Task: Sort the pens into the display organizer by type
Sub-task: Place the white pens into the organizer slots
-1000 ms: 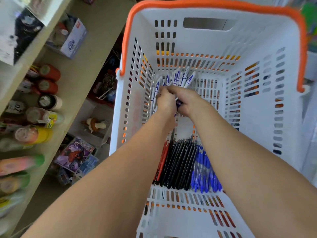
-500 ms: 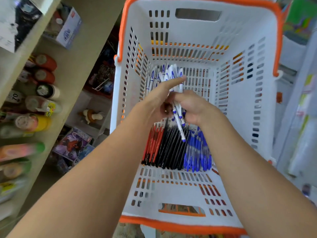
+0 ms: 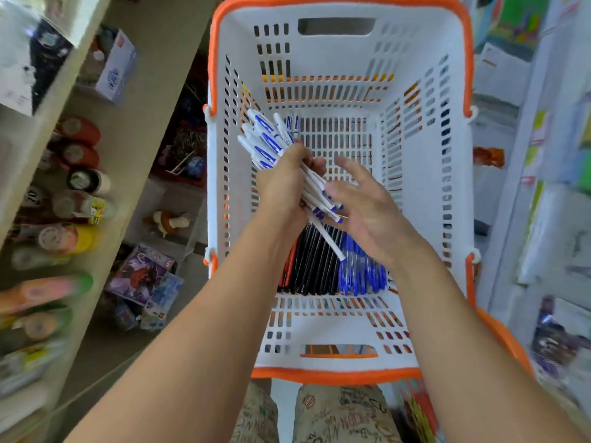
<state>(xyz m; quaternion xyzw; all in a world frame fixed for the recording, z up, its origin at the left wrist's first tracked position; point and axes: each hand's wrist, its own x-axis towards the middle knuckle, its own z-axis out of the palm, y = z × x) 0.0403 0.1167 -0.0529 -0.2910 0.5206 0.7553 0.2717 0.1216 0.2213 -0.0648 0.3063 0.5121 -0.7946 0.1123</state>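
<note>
The fingers (image 3: 307,163) of the left hand (image 3: 284,183) are curled tight round a bundle of white pens (image 3: 271,145), grasping it about the middle, so the blue-printed ends fan up and to the left above the hand while the blue-tipped ends stick out down and to the right. One pen of the bundle hangs lower than the rest and slants down over the pens below. The right hand (image 3: 367,206) sits just beside the lower ends of the bundle, palm turned toward them, its fingers spread and nearly straight, holding nothing; whether the palm touches the tips cannot be told. Both hands are inside a white basket (image 3: 335,55) with an orange rim and slotted walls. On the basket floor under the hands lie three groups of pens side by side: red pens (image 3: 289,270) on the left, black pens (image 3: 316,266) in the middle and blue pens (image 3: 361,270) on the right, all lengthwise and touching. To the left of the basket a beige shelf (image 3: 150,100) carries a white box (image 3: 115,71), and lower down are bottles and tubes with coloured caps, blurred. Papers and coloured packets stand to the right, also blurred.
</note>
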